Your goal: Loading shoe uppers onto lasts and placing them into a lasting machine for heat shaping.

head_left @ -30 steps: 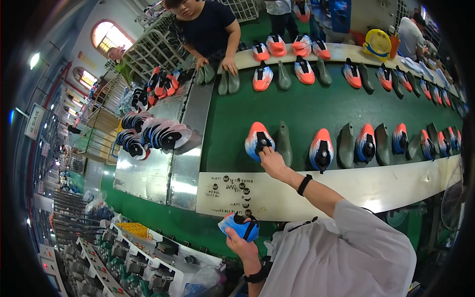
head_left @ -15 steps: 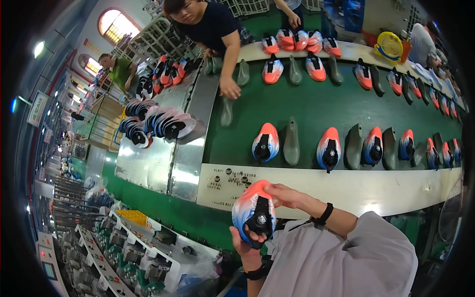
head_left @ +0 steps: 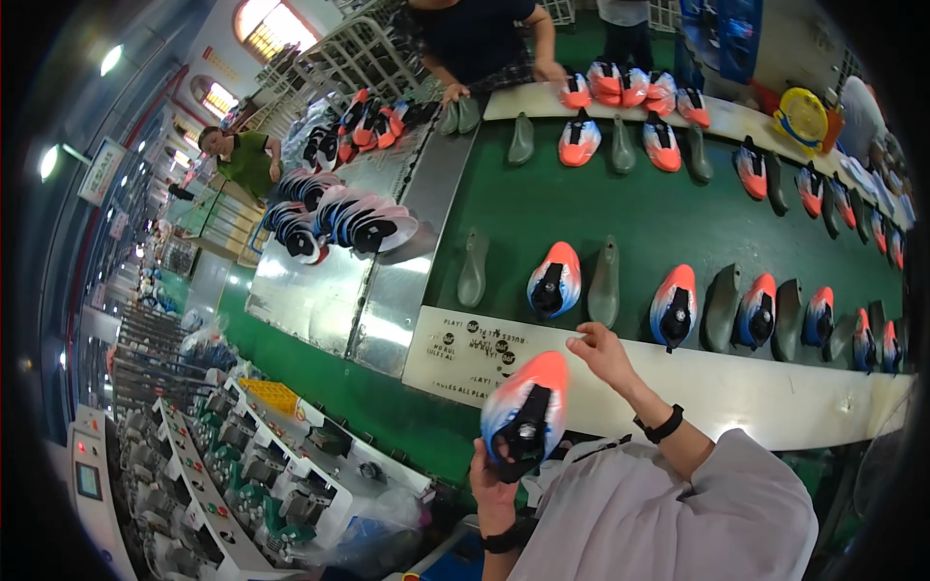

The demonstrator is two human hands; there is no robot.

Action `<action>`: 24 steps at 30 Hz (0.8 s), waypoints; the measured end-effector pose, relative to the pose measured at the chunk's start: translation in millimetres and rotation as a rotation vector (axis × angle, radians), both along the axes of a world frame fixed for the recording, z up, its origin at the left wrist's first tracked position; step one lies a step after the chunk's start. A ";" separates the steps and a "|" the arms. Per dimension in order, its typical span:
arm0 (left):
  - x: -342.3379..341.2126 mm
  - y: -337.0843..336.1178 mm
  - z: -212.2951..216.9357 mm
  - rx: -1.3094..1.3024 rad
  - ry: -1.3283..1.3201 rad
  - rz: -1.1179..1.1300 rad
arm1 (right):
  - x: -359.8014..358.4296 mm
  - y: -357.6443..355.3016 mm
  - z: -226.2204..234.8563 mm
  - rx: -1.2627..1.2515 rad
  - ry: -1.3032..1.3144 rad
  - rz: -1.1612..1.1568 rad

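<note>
My left hand [head_left: 492, 489] holds a shoe upper [head_left: 539, 392] from below, near its dark collar. The upper is coral at the toe, fading through white to blue, with its toe pointing up and away. My right hand [head_left: 603, 356] is off the upper, fingers partly stretched and nothing seen in them. It hovers at the near edge of the green belt, just below a grey-green shoe last [head_left: 603, 286]. Left of that last lies another coral and blue upper [head_left: 554, 281], and beyond it a second last [head_left: 472, 271].
Uppers and lasts alternate in two rows along the green belt [head_left: 542, 208]. A pale ledge [head_left: 736, 387] borders its near side. Stacked shoe pieces [head_left: 363, 221] lie on the metal table at left. A co-worker [head_left: 475, 44] stands across. Machines [head_left: 232, 484] fill the lower left.
My right hand has let go of the upper and moved right toward the belt. The co-worker's arm has drawn back from the last at the belt's left end. My view has shifted slightly.
</note>
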State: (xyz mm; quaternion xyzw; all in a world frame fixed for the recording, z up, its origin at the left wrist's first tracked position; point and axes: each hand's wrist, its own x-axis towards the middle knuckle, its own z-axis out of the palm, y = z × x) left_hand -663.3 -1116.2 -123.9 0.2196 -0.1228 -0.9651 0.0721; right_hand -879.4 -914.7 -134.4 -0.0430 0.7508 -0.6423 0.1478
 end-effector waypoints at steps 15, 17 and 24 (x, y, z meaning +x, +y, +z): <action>10.8 -64.9 15.7 -0.385 -0.113 0.234 | 97.6 -146.8 62.4 0.120 0.781 0.606; 29.0 -87.6 11.9 -0.858 -0.388 0.115 | 78.0 -166.4 55.6 0.110 0.819 0.467; 130.6 -142.8 -21.8 -0.589 -0.549 0.260 | -68.6 -278.0 11.9 0.466 1.026 0.172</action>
